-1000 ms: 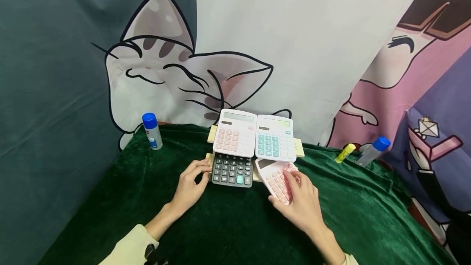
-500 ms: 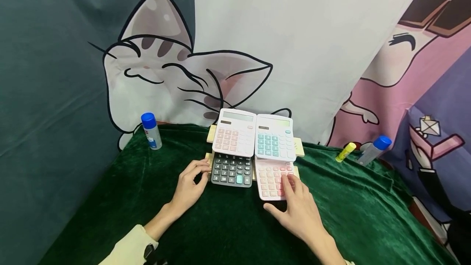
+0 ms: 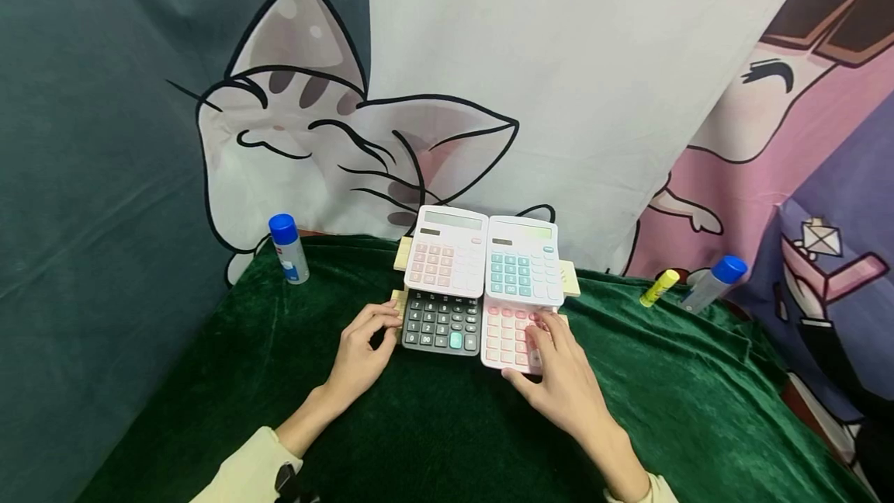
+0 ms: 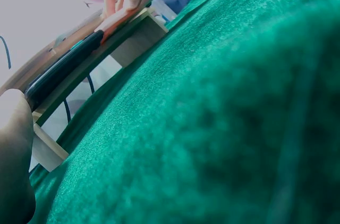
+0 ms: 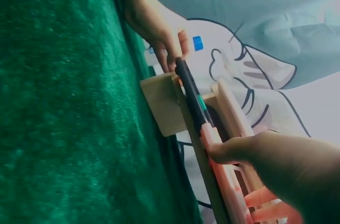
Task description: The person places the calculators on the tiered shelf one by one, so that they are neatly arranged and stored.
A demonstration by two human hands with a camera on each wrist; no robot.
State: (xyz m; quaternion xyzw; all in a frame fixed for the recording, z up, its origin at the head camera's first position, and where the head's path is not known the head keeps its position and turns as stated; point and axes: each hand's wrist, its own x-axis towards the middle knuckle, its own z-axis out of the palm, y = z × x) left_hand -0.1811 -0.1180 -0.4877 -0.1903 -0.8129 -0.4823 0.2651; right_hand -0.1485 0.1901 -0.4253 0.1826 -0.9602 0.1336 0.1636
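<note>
A two-level wooden stand [image 5: 164, 104] bears two calculators on each level. On the upper one lie a white calculator with pink keys [image 3: 450, 251] and a white calculator with teal keys [image 3: 522, 258]. Below them, a black calculator [image 3: 440, 332] sits left of a pink calculator [image 3: 501, 336], nearly edge to edge. My right hand [image 3: 569, 379] holds the pink calculator, thumb at its front edge and fingers over its right side, covering some keys. At the lower level's left end, my left hand [image 3: 363, 352] grips the stand beside the black calculator.
Dark green velvet cloth [image 3: 447, 433] covers the table. A blue-capped bottle [image 3: 289, 251] stands at the back left. Toward the back right lie a yellow tube [image 3: 659, 288] and another blue-capped bottle [image 3: 712, 284]. A cartoon-printed curtain [image 3: 489, 45] hangs behind.
My right hand has turned the pink calculator from a slant to straight and slid it back and left, beside the black one. My left hand has stayed at the stand's end.
</note>
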